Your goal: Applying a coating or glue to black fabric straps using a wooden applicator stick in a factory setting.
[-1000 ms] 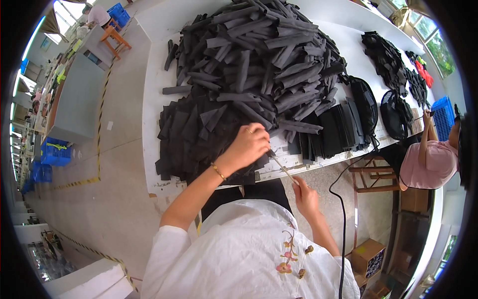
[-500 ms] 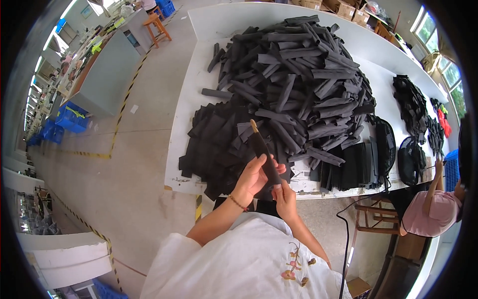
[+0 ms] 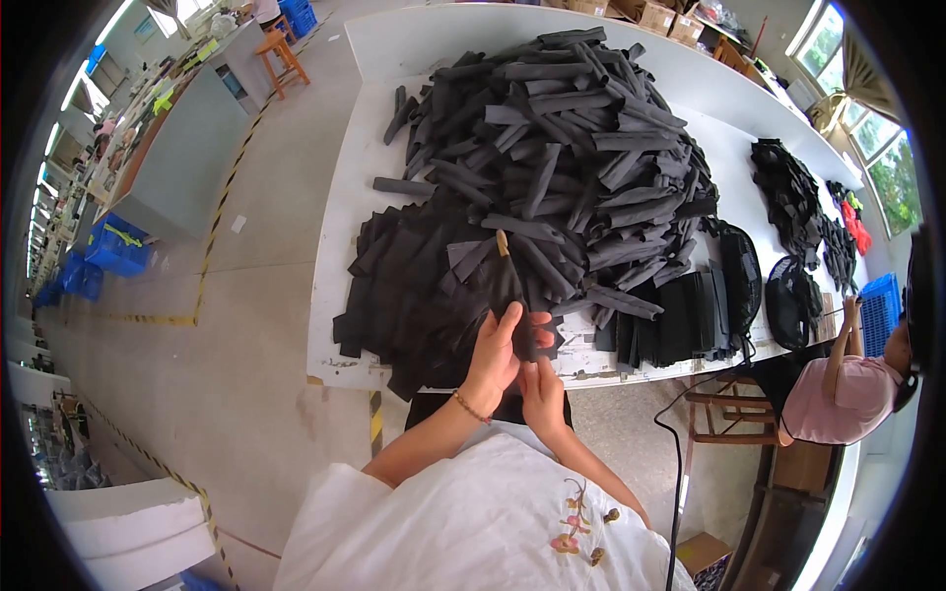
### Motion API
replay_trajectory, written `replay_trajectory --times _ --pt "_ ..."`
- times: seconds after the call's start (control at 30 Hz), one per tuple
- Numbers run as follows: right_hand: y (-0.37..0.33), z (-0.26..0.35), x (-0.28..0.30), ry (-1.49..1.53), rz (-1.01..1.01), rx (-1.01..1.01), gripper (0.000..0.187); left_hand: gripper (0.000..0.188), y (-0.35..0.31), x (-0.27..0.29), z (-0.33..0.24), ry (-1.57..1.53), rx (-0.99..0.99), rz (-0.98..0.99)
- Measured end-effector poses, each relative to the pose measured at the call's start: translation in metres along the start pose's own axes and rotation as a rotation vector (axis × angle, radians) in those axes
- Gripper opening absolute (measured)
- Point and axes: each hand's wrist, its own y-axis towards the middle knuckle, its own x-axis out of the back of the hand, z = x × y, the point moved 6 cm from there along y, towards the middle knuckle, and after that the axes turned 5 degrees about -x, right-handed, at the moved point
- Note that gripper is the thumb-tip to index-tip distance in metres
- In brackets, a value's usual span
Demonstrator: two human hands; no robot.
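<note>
A narrow black fabric sleeve (image 3: 509,286) stands up in front of me, with the tan tip of a stick (image 3: 502,242) poking out of its far end. My left hand (image 3: 498,357) is wrapped around the sleeve's middle, thumb along the near side and fingers behind. At its lower end my right hand (image 3: 541,396) pinches the sleeve, or the stick within it; the fingers hide which. Just beyond my hands, flat black fabric pieces (image 3: 404,286) lie in an overlapping layer. Behind them rises a big heap of rolled dark-grey fabric tubes (image 3: 591,158).
The white table (image 3: 340,236) has a raised panel along its back. To the right stand upright black pieces (image 3: 690,317) and a black mesh bag (image 3: 737,271). A person in pink (image 3: 838,399) sits at the far right near a wooden stool (image 3: 731,419). A black cable (image 3: 678,463) hangs beside me.
The sleeve's lower part has bunched and slid between my hands, and my right hand has closed up under the left. The whole view has shifted slightly.
</note>
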Motion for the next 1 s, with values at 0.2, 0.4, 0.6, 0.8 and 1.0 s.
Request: replay_trajectory --times 0.2,0.4,0.6,0.8,1.0 --pt "-0.012 -0.013 -0.011 -0.027 0.011 0.047 0.022 0.018 0.002 0.001 -0.022 -0.008 -0.079 0.031" --pt "-0.034 -0.029 -0.002 -0.129 0.175 -0.052 0.019 0.018 0.012 0.007 -0.049 0.19 -0.118 -0.086" --pt "-0.083 -0.052 0.047 -0.292 0.346 -0.191 0.015 0.025 0.044 0.017 -0.125 0.064 -0.416 -0.093" --pt "-0.074 -0.046 0.108 -0.241 0.108 -0.124 0.017 0.025 0.056 0.016 -0.136 -0.081 -0.465 -0.22" --pt "0.022 0.058 0.027 0.072 -0.171 0.319 0.011 0.024 0.039 0.001 -0.063 -0.072 -0.254 -0.226"
